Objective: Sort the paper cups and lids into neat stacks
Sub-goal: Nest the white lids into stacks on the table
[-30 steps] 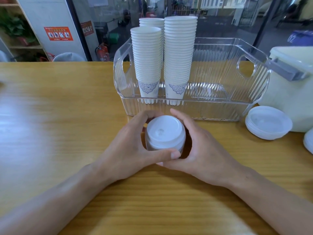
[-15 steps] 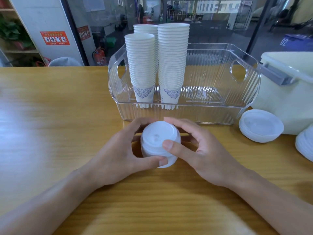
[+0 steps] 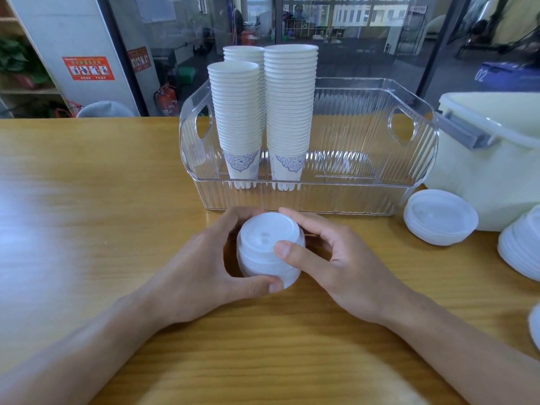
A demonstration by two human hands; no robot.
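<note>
A short stack of white plastic lids (image 3: 264, 244) stands on the wooden table in front of me. My left hand (image 3: 201, 270) curls round its left and near side, thumb under the front edge. My right hand (image 3: 336, 261) wraps the right side, with its thumb lying on the top lid. Behind it, three tall stacks of white paper cups (image 3: 289, 112) with blue patterns stand in the left part of a clear ribbed plastic bin (image 3: 365, 197).
More lid piles lie at the right: an upturned one (image 3: 439, 217) beside the bin and another (image 3: 523, 249) at the frame edge. A cream lidded tub (image 3: 496, 159) stands behind them. Bare wooden table (image 3: 87, 200) stretches to the left.
The lid stack has tilted a little toward me between my hands. My right thumb has moved from the stack's near side up onto the top lid.
</note>
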